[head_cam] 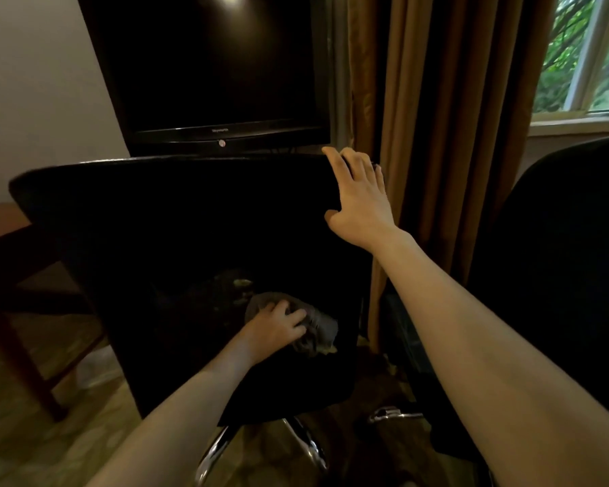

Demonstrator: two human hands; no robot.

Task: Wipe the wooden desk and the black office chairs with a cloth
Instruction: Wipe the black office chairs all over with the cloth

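A black office chair [162, 223] stands in front of me, its backrest facing the camera and its seat low in the middle. My left hand [278, 326] presses a grey cloth [319, 328] onto the seat near its right side, fingers curled over the fabric. My right hand [359, 195] holds the top right corner of the backrest, fingers wrapped over the edge and thumb on the front. The wooden desk [0, 219] shows at the far left, mostly hidden by the chair.
A dark television [211, 65] stands behind the chair. Brown curtains [436, 117] hang at the right beside a window [591, 54]. A second black chair [570, 258] fills the right edge. Chrome chair legs [306, 448] spread over the floor below.
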